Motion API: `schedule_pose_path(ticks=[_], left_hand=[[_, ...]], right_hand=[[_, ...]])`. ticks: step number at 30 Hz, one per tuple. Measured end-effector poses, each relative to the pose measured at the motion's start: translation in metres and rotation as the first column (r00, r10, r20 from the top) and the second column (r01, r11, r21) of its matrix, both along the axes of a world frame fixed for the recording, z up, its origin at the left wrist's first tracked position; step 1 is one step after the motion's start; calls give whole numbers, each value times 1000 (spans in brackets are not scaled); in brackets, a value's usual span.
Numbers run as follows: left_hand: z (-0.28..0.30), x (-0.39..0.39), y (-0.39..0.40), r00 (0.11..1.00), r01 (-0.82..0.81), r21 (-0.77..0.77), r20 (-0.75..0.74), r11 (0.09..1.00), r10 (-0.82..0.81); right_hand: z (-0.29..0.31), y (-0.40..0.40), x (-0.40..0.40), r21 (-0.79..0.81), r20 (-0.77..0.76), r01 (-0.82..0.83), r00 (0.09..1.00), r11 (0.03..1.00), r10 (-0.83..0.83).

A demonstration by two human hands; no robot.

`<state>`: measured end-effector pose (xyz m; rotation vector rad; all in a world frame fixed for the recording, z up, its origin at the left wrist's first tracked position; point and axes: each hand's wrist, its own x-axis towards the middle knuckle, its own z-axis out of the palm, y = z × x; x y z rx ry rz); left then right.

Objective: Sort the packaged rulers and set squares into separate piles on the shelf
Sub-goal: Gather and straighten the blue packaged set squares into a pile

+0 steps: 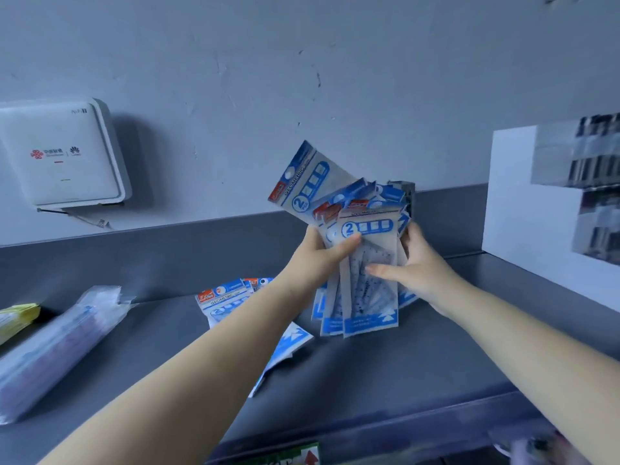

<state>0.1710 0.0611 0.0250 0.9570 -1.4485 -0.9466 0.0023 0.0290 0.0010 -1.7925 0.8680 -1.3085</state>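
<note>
A fanned bundle of several blue-and-white set square packets (pixel 364 250) stands upright above the grey shelf (pixel 385 357). My left hand (pixel 317 260) grips the bundle from the left, thumb across the front packet. My right hand (pixel 419 268) holds it from the right, thumb on the front and fingers behind. One packet (pixel 303 177) sticks up and leans left out of the fan. More set square packets (pixel 231 302) lie flat on the shelf under my left forearm. A clear-wrapped long bundle, probably rulers (pixel 57 347), lies at the shelf's left.
A white router (pixel 60 156) hangs on the wall at upper left. A white box (pixel 550 209) with blurred print stands at the shelf's right end. Yellow packets (pixel 16 318) sit at the far left edge. The shelf has a raised back lip (pixel 167 246).
</note>
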Motion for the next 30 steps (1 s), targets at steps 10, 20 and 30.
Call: schedule_pose_path(ticks=[10, 20, 30], left_hand=[[37, 5, -2, 981, -153, -52, -132, 987, 145], [46, 20, -5, 925, -120, -216, 329, 969, 188], [2, 11, 2, 989, 100, 89, 102, 991, -109]], right_hand=[[3, 7, -1, 32, -41, 73, 997, 997, -72], [3, -2, 3, 39, -29, 31, 999, 999, -30], [-1, -2, 9, 97, -52, -71, 996, 993, 77]])
